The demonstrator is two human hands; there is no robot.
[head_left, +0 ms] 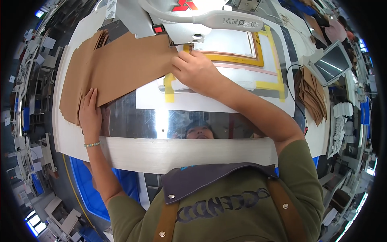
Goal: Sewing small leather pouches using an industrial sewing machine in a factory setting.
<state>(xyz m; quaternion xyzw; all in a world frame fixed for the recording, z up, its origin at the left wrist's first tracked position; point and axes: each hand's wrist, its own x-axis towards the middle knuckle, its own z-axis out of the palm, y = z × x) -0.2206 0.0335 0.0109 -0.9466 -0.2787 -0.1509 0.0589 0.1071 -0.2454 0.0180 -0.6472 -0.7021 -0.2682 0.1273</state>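
A flat brown cloth panel (133,66) reaches from a stack of similar brown pieces (70,86) at the left to the head of a sewing machine (147,18). My left hand (91,111) rests on the near left edge of the panel and stack, fingers stretched out and lying flat; its thumb is hidden. At the panel's right end, just below the machine head, my right hand (193,71) has curled fingers and pinches the edge. Its fingertips are partly hidden. To the right of that hand lies a yellow-edged frame template (262,54).
Yellow tape (270,85) borders the white sheet around the template. A shiny metal plate (133,121) lies nearer me. More brown pieces (312,94) hang at the right beside a small screen (333,63) with a black cable. A blue bin (86,181) stands below the table's front edge.
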